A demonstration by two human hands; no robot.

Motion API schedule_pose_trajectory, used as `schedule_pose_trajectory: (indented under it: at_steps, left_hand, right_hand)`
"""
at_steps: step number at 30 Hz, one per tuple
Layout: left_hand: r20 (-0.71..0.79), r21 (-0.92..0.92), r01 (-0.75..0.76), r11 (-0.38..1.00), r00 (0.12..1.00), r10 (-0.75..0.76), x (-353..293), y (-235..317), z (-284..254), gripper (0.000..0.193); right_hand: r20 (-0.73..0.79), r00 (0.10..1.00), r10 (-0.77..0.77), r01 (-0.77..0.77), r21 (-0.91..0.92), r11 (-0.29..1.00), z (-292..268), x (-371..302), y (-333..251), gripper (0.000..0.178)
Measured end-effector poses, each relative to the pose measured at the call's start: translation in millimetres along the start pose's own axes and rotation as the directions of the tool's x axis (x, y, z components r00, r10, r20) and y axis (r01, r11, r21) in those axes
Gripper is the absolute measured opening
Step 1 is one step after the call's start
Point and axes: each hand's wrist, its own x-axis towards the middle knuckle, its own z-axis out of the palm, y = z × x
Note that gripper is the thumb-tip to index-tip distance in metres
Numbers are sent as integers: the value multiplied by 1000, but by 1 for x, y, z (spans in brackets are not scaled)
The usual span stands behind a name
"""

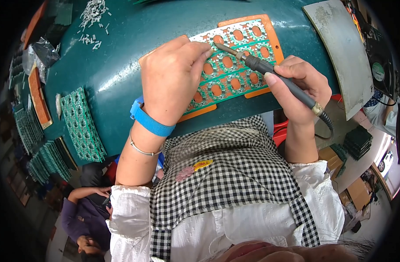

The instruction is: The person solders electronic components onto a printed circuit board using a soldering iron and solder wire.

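A green and white circuit board panel (pixel 236 72) with rows of round cutouts lies on an orange backing plate (pixel 275 38) on the table. My right hand (pixel 306 89) grips a soldering iron (pixel 270 69) by its dark handle. The iron's metal tip slants left and down onto the panel's upper part, close to my left fingertips. Over the panel's left side is my left hand (pixel 170 76), thumb and fingers pinched together at its upper row. Whatever is in that pinch is too small or hidden to tell.
Small white parts (pixel 94 17) are heaped at the far left of the green table (pixel 121 56). Stacked green panels (pixel 81 124) and an orange strip (pixel 39 96) lie left. A grey metal sheet (pixel 340 52) stands right. The iron's cable (pixel 329 124) hangs right. Another person (pixel 86 214) sits lower left.
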Motion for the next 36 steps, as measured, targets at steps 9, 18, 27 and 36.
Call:
schedule_pose_trajectory:
  at_steps: [9, 18, 27, 36]
  left_hand:
    - [5, -129, 62, 990, 998, -61, -6, 14, -14, 5]
    - [-42, -163, 55, 985, 997, -62, 4, 7, -2, 6]
    - [0, -57, 52, 997, 999, -52, 5, 3, 1, 6]
    - [-20, -49, -6, 999, 1000, 5, 7, 3, 2, 5]
  right_hand:
    - [-59, 998, 29, -27, 40, 999, -11, -5, -2, 14]
    - [-25, 999, 28, -26, 91, 995, -16, 4, -1, 13]
    - [0, 1000, 5, -5, 17, 1000, -11, 3, 2, 14]
    - [19, 998, -61, 61, -31, 998, -11, 3, -3, 15]
